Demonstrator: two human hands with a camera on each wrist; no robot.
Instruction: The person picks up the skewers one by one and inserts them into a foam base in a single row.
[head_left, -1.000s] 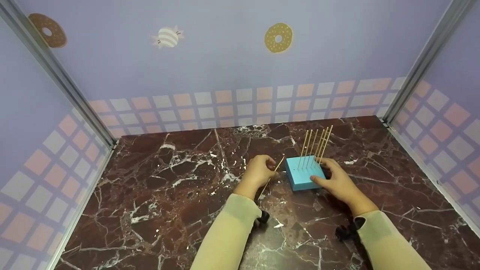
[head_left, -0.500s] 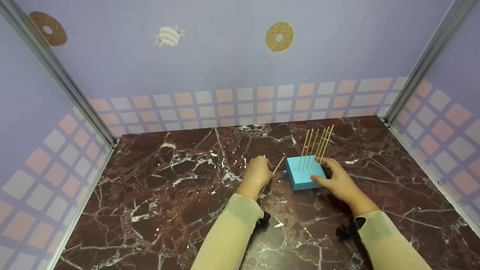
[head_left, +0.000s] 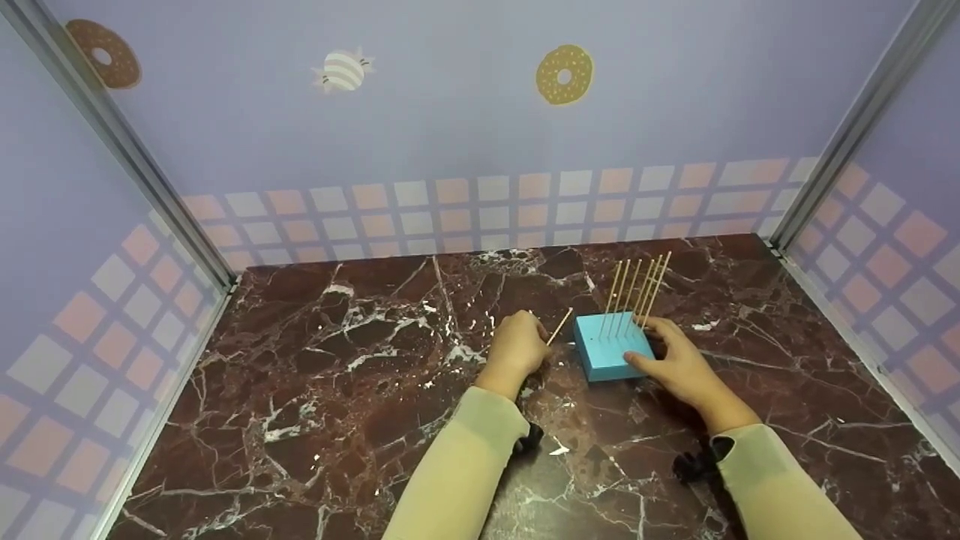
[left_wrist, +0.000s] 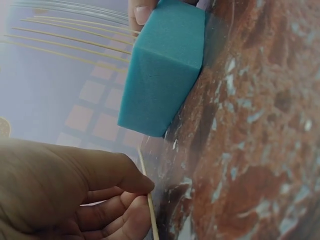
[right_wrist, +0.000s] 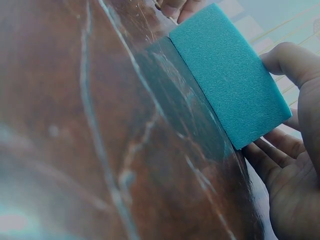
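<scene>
Pinched between thumb and fingers of my left hand [head_left: 514, 346] is a thin wooden skewer [head_left: 559, 327], slanting near the left side of a light blue foam block [head_left: 611, 372]. In the left wrist view the thumb presses on the same skewer [left_wrist: 153, 217], below the block [left_wrist: 162, 85]. My right hand [head_left: 679, 367] grips the block by its right side, thumb on the top and fingers behind it, as the right wrist view also shows. Several skewers [head_left: 658, 281] stand upright in the block's top, leaning slightly right. The left fingertips are hidden in the head view.
A dark red marbled tabletop [head_left: 360, 420] lies under everything. Around its back and sides rise purple wall panels [head_left: 450, 112] with pink and white squares, joined by metal corner posts. The block rests on the table.
My left hand has turned over slightly, its fingers drawing in around the skewer, so less of the skewer shows. The right hand and the block stay in place.
</scene>
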